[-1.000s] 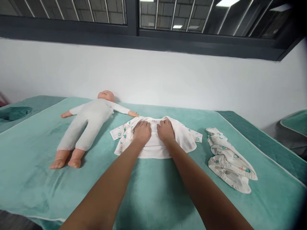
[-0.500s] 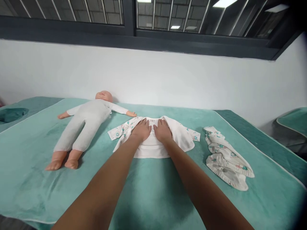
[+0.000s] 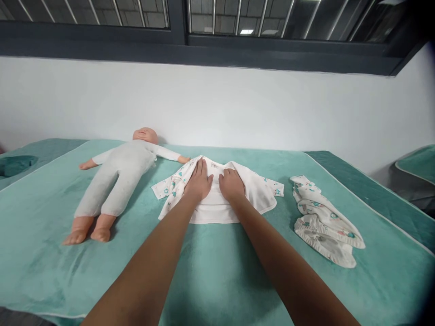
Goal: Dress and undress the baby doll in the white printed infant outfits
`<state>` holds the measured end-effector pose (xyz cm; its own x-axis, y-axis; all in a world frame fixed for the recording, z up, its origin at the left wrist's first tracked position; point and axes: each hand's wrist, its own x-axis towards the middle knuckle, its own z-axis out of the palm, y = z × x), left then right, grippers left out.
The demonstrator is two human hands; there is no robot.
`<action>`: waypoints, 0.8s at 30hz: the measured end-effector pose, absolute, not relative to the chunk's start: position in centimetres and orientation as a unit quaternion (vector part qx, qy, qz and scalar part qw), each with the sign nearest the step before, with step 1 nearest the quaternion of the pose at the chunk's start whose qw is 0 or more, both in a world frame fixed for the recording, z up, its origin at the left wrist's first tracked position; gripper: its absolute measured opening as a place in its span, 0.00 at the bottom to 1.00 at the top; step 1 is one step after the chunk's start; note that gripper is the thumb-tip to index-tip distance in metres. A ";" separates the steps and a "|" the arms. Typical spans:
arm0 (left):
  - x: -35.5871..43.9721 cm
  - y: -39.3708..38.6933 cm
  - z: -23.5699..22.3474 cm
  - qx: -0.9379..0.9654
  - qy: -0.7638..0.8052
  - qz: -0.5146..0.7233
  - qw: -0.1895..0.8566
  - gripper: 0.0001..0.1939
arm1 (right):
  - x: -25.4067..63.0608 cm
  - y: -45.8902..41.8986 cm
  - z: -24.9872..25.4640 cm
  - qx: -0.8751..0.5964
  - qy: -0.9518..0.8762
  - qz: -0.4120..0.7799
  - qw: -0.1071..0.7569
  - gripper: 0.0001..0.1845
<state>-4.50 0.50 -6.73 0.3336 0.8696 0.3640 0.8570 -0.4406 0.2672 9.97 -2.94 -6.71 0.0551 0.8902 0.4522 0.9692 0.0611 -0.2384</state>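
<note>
"What's closest?"

"Two bare arms (image 3: 146, 262), reaching over a soft green cover (image 3: 217, 280)."

"And next?"

"Some little white pants (image 3: 329, 217) with small pictures on them. They lie on the right, all crumpled, with the wrinkly waist end toward us."

"Where's the shirt (image 3: 214, 212)?"

"In the middle, lying on the cover. Its two front sides are spread apart, and its neck points away. There's a tiny label (image 3: 215, 165) inside the neck."

"What about the hands?"

"They're apart, with white cloth showing between them. The left hand (image 3: 199, 182) lies flat on the shirt with its fingers stretched out. The right hand (image 3: 232, 184) is on the shirt too, with its fingers a bit bent."

"Is the right one pinching the cloth?"

"I can't tell."

"Who's on the left?"

"A doll (image 3: 125, 163) on its back, arms out wide. One doll hand is right by the shirt's shoulder."

"And way back?"

"A white wall (image 3: 217, 106), then a dark window frame (image 3: 217, 50) and shiny bars (image 3: 238, 18) up high."
</note>
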 end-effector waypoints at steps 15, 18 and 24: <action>-4.3 0.9 -7.0 0.829 0.537 0.153 0.023 0.31 | 10.4 -1.2 -6.5 -0.713 -0.681 0.071 0.155 0.37; -4.2 1.0 -7.0 0.823 0.548 0.145 0.029 0.31 | 10.7 -0.5 -6.3 -0.715 -0.678 0.084 0.150 0.42; -4.2 1.1 -7.1 0.807 0.568 0.161 0.020 0.33 | 10.9 -0.2 -7.1 -0.723 -0.659 0.069 0.197 0.44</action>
